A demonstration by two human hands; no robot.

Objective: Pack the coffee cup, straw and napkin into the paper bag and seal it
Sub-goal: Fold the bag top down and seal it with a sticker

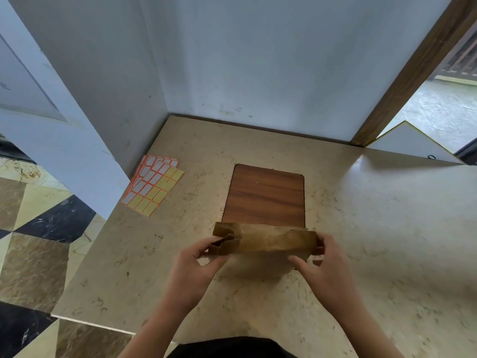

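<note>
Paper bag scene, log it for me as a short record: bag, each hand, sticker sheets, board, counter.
paper bag: top folded over, held at both ends
left hand: pinches the bag's left end
right hand: grips the bag's right end
sticker sheets: flat, far left, near the wall
wooden board: flat, just behind the bag
counter: beige marble
cup, straw, napkin: not visible

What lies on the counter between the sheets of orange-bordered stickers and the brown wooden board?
In the head view, only bare beige marble counter lies between the orange-bordered sticker sheets and the brown wooden board. Nothing stands on that stretch.
</note>
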